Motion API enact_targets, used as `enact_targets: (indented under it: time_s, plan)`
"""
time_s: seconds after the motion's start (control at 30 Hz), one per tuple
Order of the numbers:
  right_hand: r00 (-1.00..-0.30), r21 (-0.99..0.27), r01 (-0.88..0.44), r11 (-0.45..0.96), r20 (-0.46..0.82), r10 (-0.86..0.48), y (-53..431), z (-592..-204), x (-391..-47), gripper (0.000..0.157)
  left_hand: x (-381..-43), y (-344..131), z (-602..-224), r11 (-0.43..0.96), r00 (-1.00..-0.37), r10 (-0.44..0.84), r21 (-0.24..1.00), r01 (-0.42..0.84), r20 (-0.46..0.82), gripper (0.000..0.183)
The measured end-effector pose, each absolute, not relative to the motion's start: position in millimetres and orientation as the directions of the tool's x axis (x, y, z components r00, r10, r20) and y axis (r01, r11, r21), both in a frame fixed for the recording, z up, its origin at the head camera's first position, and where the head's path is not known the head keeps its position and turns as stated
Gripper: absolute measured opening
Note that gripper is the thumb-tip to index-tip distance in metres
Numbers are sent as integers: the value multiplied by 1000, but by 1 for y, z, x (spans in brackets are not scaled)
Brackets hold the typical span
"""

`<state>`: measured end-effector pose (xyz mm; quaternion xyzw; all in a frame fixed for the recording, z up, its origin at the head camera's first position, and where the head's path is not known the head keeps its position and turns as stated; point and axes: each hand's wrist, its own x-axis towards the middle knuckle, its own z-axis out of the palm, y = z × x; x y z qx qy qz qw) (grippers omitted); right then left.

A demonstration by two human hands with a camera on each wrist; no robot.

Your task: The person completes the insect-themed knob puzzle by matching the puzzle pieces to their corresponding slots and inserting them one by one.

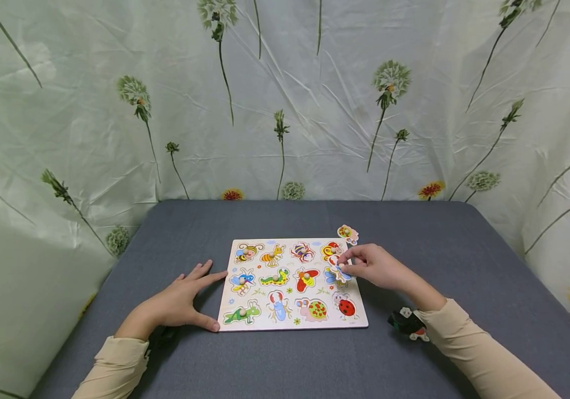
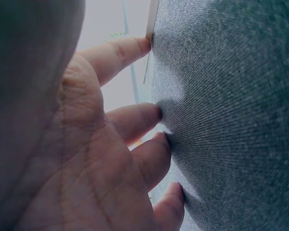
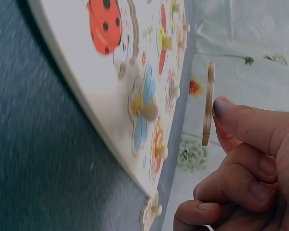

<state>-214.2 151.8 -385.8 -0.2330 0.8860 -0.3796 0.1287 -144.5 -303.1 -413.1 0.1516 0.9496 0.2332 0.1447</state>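
Observation:
A wooden peg puzzle board (image 1: 265, 324) with insect pictures lies on the table. My right hand (image 1: 377, 267) pinches a puzzle piece (image 1: 337, 270) with red and blue on it between thumb and finger, above the board's right side. In the right wrist view the piece (image 3: 209, 103) appears edge-on, raised over the board. My left hand (image 1: 177, 299) is spread at the board's left edge, thumb and index finger touching it. Pegged pieces such as the caterpillar (image 1: 275, 276) sit in the board. The stag beetle (image 1: 278, 306), snail (image 1: 311, 310) and ladybird (image 1: 345, 306) pictures show no pegs.
A snail piece (image 1: 347, 234) lies just beyond the board's far right corner. Beside the right sleeve is a dark object (image 1: 401, 321) with white and red parts. The grey cloth table (image 1: 275, 366) backs onto a curtain (image 1: 265, 83) printed with dandelions.

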Motion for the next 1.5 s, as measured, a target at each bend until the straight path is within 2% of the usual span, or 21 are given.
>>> enact_targets:
  time_s: [0.23,0.73,1.5]
  plan:
    - [-834,-732,-353,583,-37,-551,136,-388,-211,11,-145,-303,-414,844,-910,360,488,225,-204,119]
    - [-784,-768,-371,522,-42,-619,112,-397,-208,15,-144,-304,-413,843,-910,360,489,224,-204,119]
    - [-770,-806,-340,485,-57,-635,79,-401,-198,13,-144,-302,-412,851,-913,353,477,222,-204,120]
